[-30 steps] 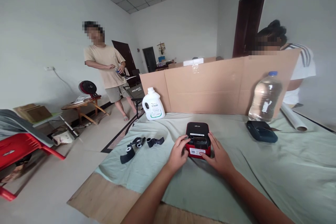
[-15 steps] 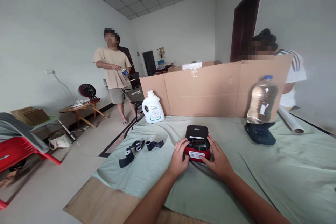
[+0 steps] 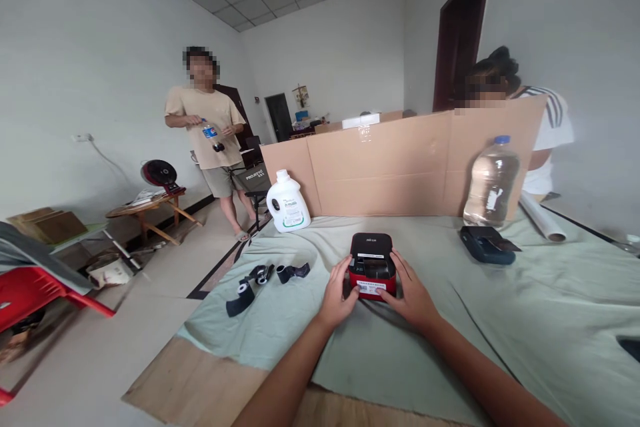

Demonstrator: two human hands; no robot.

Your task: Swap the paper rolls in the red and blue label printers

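Steadying a red-and-black device (image 3: 371, 268) with both hands on the green cloth (image 3: 565, 293).

Left hand (image 3: 339, 293) is bracketing the left side, fingers half curled, thumb at the front corner; right hand (image 3: 413, 293) is stretching its fingers along the right edge, thumb by the front sticker (image 3: 370, 287). Just changed: left fingertips are now sitting nearer the side edge, less over the top; device is staying on the cloth, so probably only the grip is shifting. Standing co-worker (image 3: 204, 110) is now showing a blue-labelled bottle (image 3: 211, 133), brand unclear. Sticker is carrying a printed line plus what looks like a code, too small to read; lid logo likewise. White jug (image 3: 289, 203) is bearing unreadable print; black chair (image 3: 255, 176) is displaying roughly "PROJEEYO", blurry.
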